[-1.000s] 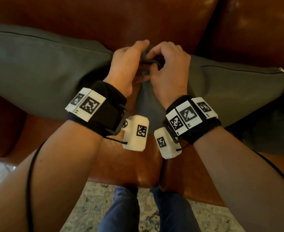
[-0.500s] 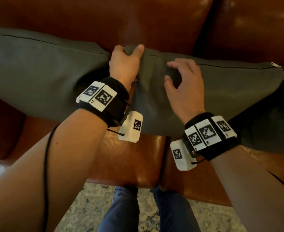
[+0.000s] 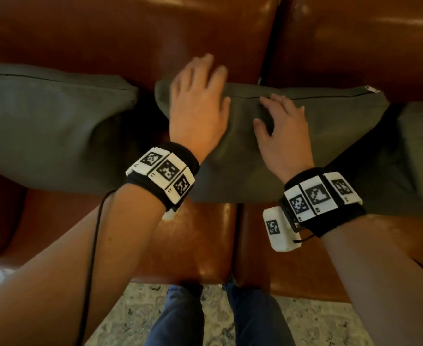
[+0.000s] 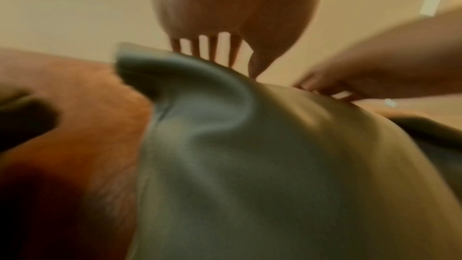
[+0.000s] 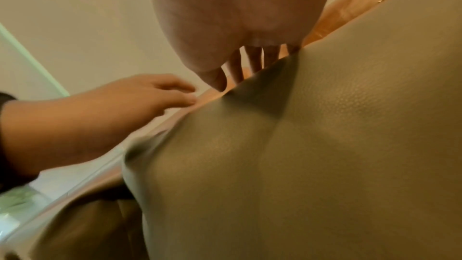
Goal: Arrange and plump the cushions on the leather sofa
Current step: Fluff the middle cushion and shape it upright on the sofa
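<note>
Your left hand (image 3: 197, 113) lies flat with fingers spread wide on the upper left corner of the middle grey-green fabric cushion (image 3: 292, 151), which leans against the brown leather sofa (image 3: 130, 33) at the centre of the frame, its zip pull (image 3: 372, 89) at the upper right. Your right hand (image 3: 284, 136) rests just to the right of the left one on the same cushion, fingers loosely open and bent, the fingertips touching the fabric near the top seam, gripping nothing. A second grey-green cushion (image 3: 50, 126) sits at the left of the frame, apart from the middle one by a dark gap. A third grey-green cushion (image 3: 420, 151) shows at the right edge, partly behind the middle one. Lower centre, your legs in blue jeans (image 3: 180, 318) stand on a pale patterned rug (image 3: 130, 308).
</note>
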The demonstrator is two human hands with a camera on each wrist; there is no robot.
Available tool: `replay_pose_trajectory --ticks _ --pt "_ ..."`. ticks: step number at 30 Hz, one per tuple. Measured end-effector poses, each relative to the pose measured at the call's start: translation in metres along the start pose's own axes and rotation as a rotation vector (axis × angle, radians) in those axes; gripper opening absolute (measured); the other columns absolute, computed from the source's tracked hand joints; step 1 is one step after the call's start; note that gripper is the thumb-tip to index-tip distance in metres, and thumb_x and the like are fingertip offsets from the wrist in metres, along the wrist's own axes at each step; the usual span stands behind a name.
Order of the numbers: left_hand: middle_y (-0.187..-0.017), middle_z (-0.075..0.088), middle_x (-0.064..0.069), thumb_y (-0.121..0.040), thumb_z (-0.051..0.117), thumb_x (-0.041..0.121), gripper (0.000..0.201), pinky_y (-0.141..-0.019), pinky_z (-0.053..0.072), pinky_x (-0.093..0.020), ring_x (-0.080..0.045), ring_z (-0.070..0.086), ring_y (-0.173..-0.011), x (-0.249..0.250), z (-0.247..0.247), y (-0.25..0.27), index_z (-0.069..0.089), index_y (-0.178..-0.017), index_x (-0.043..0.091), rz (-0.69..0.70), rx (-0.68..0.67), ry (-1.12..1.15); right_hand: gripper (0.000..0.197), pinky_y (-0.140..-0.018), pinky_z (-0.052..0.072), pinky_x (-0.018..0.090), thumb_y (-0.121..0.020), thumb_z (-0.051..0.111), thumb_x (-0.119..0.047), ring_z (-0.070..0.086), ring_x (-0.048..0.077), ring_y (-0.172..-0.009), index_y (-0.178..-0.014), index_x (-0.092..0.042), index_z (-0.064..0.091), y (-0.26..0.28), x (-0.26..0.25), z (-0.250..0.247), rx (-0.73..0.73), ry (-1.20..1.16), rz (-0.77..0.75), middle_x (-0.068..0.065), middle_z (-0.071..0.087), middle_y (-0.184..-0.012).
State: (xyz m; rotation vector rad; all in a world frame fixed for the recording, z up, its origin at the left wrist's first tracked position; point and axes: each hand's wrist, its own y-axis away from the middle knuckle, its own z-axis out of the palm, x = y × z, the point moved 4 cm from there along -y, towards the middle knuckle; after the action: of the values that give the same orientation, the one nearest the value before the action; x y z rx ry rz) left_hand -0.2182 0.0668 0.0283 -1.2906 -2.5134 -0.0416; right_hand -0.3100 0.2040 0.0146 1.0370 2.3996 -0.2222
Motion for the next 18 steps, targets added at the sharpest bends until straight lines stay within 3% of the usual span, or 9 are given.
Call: replay_pose_trajectory --ticks 2,5,8,12,15,17,18 --pt "-0.144 0.046 -0.018 -0.094 0.042 0.025 0.043 -0.107 0.035 -0.049 -0.039 0.044 -0.131 0.018 0.016 0.005 0.055 -0.132 0.01 0.172 -0.117 0.03 0.045 -0.121 0.015 0.046 -0.098 0.048 -0.028 0.039 0.021 -0.137 -0.141 -0.017 0.047 -0.001 0.002 -0.002 -0.014 -0.039 0.014 0.003 0.046 -0.146" --pt "-0.145 0.043 -0.019 -0.097 0.03 0.029 0.049 -0.11 0.034 -0.052 -0.042 0.046 -0.126 0.027 0.026 0.007 0.048 -0.138 0.008 0.065 -0.184 0.065 0.043 -0.114 0.029 0.029 -0.099 0.047 -0.026 0.042 0.016 -0.133 -0.142 -0.018 0.045 -0.001 0.012 -0.013 -0.022 -0.179 0.048 0.0 0.048 -0.142" --pt "-0.153 0.033 -0.014 -0.1 0.04 0.036 0.05 -0.112 0.034 -0.052 -0.036 0.036 -0.137 0.061 0.027 0.0 0.039 -0.145 0.013 0.101 -0.18 0.11 0.04 -0.098 0.03 0.012 -0.099 0.051 -0.023 0.047 0.009 -0.125 -0.138 -0.017 0.049 0.004 0.036 -0.033 0.048 -0.257 0.097 -0.001 0.053 -0.135" --pt "-0.154 0.033 -0.007 -0.1 0.04 0.042 0.053 -0.118 0.022 -0.046 -0.027 0.029 -0.142 0.111 0.043 -0.009 0.036 -0.147 0.02 0.297 -0.314 0.082 0.029 -0.09 0.036 0.009 -0.096 0.056 -0.022 0.052 0.003 -0.108 -0.124 -0.018 0.058 0.015 0.082 -0.056 0.156 -0.25 0.167 -0.005 0.057 -0.119" --pt "-0.148 0.041 -0.004 -0.098 0.043 0.041 0.05 -0.119 0.016 -0.048 -0.025 0.033 -0.14 0.116 0.053 -0.003 0.042 -0.144 0.021 0.312 -0.339 0.03 0.019 -0.076 0.04 0.008 -0.093 0.06 -0.027 0.057 0.006 -0.095 -0.109 -0.018 0.06 0.024 0.119 -0.069 0.316 -0.303 0.379 -0.004 0.059 -0.107" --pt "-0.145 0.044 -0.004 -0.097 0.045 0.041 0.049 -0.118 0.017 -0.049 -0.026 0.036 -0.137 0.115 0.052 0.004 0.044 -0.141 0.021 0.288 -0.304 0.019 0.034 -0.074 0.044 0.014 -0.09 0.064 -0.037 0.059 0.013 -0.098 -0.115 -0.016 0.057 0.028 0.147 -0.063 0.369 -0.455 0.638 0.0 0.06 -0.112" --pt "-0.144 0.045 -0.004 -0.096 0.046 0.042 0.049 -0.118 0.018 -0.05 -0.027 0.037 -0.135 0.114 0.051 0.008 0.045 -0.14 0.021 0.275 -0.292 0.01 0.045 -0.081 0.047 0.021 -0.087 0.065 -0.043 0.059 0.016 -0.104 -0.122 -0.016 0.055 0.029 0.157 -0.055 0.339 -0.563 0.759 0.003 0.059 -0.119"
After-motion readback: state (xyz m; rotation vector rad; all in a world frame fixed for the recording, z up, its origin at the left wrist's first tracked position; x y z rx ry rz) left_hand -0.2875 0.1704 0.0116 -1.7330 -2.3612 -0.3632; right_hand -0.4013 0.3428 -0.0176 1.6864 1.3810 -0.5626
